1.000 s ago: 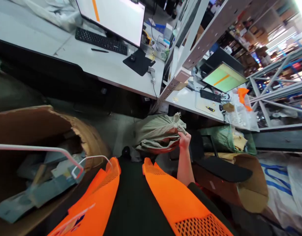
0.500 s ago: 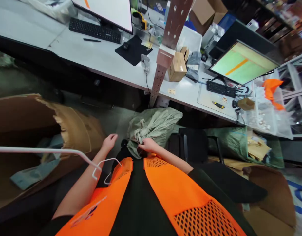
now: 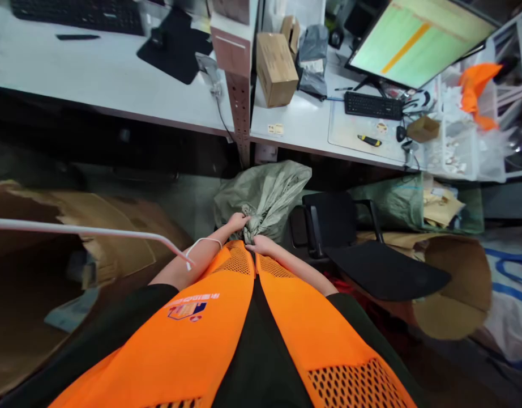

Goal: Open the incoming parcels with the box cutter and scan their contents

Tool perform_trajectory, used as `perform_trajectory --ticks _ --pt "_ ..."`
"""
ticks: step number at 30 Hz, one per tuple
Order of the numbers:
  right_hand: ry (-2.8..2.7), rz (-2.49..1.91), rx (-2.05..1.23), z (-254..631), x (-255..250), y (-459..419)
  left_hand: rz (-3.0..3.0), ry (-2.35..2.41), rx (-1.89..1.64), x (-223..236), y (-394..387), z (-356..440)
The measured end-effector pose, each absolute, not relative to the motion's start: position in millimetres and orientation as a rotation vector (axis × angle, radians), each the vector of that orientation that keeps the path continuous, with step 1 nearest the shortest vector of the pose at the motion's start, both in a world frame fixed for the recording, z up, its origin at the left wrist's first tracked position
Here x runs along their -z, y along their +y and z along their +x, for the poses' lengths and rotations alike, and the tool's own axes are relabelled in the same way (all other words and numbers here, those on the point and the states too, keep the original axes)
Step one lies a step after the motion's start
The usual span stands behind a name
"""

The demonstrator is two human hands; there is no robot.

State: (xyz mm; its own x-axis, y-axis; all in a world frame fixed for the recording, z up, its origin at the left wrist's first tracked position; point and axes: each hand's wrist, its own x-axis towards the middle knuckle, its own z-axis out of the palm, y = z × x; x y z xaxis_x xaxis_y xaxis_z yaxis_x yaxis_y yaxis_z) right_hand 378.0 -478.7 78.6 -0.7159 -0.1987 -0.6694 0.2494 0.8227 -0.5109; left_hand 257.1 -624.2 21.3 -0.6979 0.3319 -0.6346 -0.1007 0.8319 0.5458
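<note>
A grey-green woven sack (image 3: 265, 195) lies on the floor under the edge of the white desk (image 3: 116, 85), its gathered mouth turned toward me. My left hand (image 3: 238, 222) grips the bunched neck of the sack from the left. My right hand (image 3: 261, 245) is closed on the same bunched cloth just below it. Both forearms reach down past my orange vest.
A black office chair (image 3: 363, 255) stands right beside the sack. Torn cardboard boxes (image 3: 86, 226) sit at the left, a round cardboard tub (image 3: 456, 294) at the right. Another green sack (image 3: 392, 204) lies under the desk. Monitors, keyboards and small cartons are on the desk.
My left hand has come in from the open air at the left and closed on the sack's neck. My head has tipped further down and forward; the sack was dragged nearer earlier.
</note>
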Motion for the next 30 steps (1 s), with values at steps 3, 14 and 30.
perform_trajectory --ticks 3,14,30 --pt "2.326 0.308 0.785 376 -79 -453 0.217 2.320 -0.770 -24 -626 249" --pt "2.461 0.502 1.119 317 -56 -454 0.611 2.571 -0.893 -53 -629 255" --pt "2.418 0.516 0.873 328 -70 -425 1.362 2.199 -0.596 -75 -623 273"
